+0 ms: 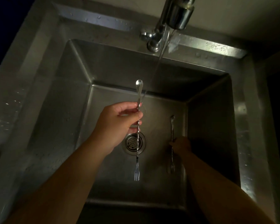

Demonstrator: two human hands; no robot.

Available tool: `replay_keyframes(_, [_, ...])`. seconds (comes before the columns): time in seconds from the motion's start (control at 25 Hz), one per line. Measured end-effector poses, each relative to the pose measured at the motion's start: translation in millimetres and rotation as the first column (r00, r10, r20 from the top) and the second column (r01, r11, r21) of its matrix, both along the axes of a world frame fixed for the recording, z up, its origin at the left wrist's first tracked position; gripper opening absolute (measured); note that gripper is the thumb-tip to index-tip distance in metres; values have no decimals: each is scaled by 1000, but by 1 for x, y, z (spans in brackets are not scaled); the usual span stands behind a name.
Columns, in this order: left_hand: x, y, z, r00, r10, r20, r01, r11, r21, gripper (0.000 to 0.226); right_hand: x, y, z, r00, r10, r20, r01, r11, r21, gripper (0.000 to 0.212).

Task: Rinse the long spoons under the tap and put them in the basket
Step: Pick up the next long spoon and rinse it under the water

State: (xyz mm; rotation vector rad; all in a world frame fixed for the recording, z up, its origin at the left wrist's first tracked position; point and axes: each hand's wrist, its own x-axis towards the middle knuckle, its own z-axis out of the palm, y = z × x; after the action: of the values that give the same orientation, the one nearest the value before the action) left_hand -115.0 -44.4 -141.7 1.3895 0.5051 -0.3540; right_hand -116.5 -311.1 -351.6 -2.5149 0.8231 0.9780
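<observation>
Fingers (137, 116) of left hand (118, 125) pinching long spoon (138, 126); right hand (182, 145) closed on second spoon (172, 126), three o'clock of drain (133, 143); tap (176, 15) running, twelve o'clock.

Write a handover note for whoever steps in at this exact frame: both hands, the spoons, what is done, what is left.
Left hand: shut on a long spoon with a twisted stem, held over the sink, bowl up, fork end down, just left of the running water.
Right hand: low in the dark right side of the basin, fingers on a second spoon lying there; grip unclear.
Tap is on. Drain sits below the held spoon.
Done: nothing visibly finished.
Left: rinse both spoons, put them in the basket, which is not in view.
</observation>
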Motion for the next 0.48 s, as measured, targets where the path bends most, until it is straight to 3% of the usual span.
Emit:
replay_keyframes(0.32, [-8, -3, -5, 1000, -19, 0, 19, 1000, -13, 22, 1, 2, 11, 999, 38, -23, -38, 999, -14, 43])
replay_keyframes(0.48, [-11, -2, -7, 999, -15, -32, 15, 1000, -13, 20, 7, 18, 37, 998, -3, 62, -7, 986, 166, 32])
